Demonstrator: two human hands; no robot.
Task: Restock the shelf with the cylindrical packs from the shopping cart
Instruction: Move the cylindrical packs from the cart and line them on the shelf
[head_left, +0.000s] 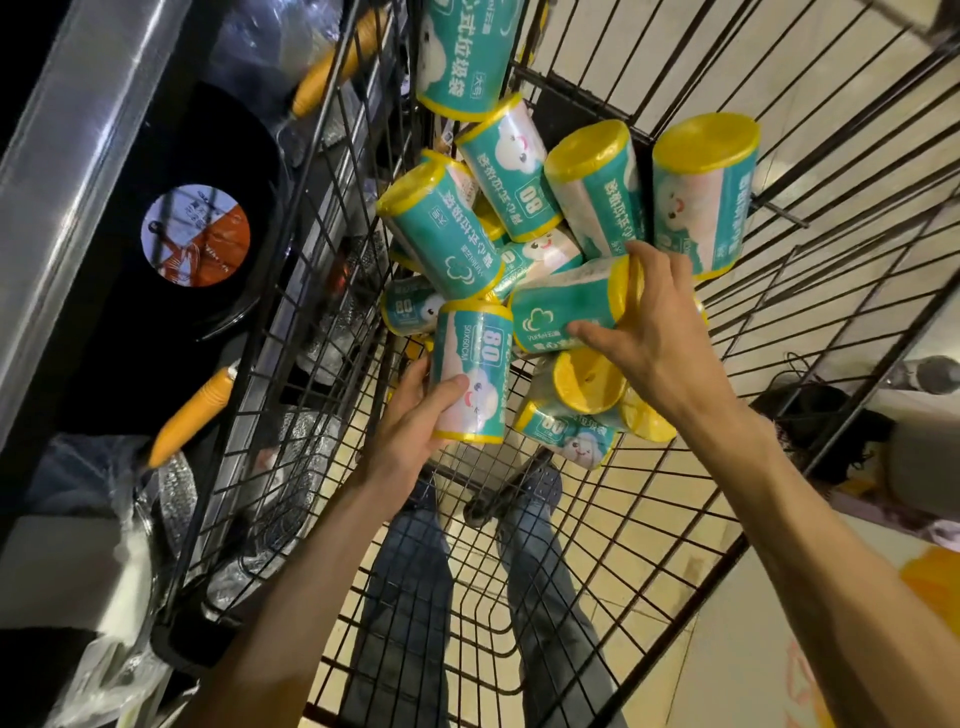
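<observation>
Several teal-and-yellow cylindrical packs lie heaped in the black wire shopping cart (613, 525). My left hand (410, 421) grips one upright pack (470, 371) marked "80" at the near side of the heap. My right hand (649, 332) is closed over the yellow end of a pack lying on its side (566, 306) in the middle of the heap. Other packs (701, 192) lean against the cart's far wall. One more pack (467, 52) shows at the top edge.
A shelf (78, 182) on the left holds black pans (197, 234) with round labels and orange handles (192, 415), plus plastic-wrapped metal goods. My legs in jeans show through the cart's floor. Dark clutter sits on the floor at the right (821, 426).
</observation>
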